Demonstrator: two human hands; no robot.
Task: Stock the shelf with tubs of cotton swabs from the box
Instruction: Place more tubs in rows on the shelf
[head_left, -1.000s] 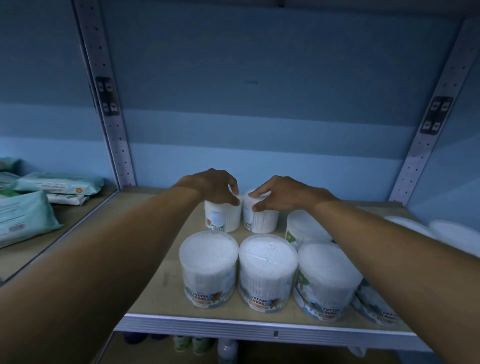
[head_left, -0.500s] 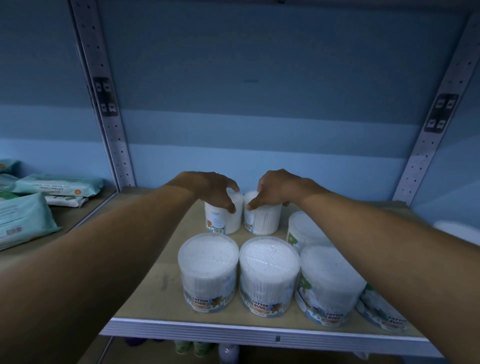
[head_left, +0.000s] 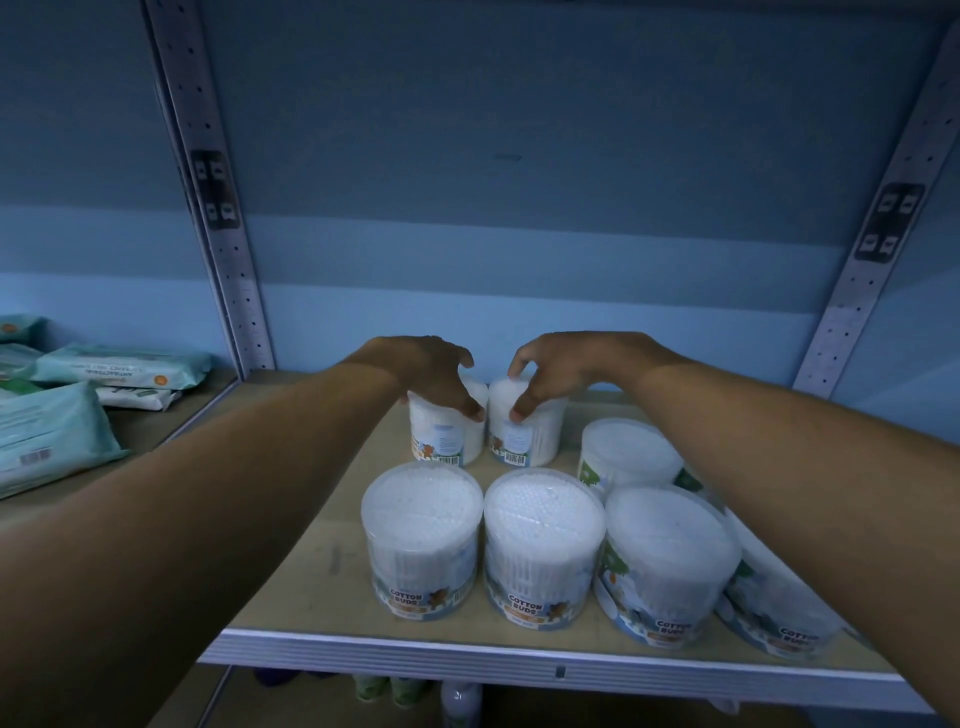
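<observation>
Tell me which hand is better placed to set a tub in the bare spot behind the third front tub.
Right, probably. The right hand grips the back tub next to the bare shelf; the left hand holds the farther one.

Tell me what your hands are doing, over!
Left hand grips back-left tub. Right hand grips tub beside it. Both tubs on shelf. Nothing blocking.

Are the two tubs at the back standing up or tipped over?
Standing up. The left back tub and the right back tub sit on their bases on the shelf, lids up, labels upright.
</observation>
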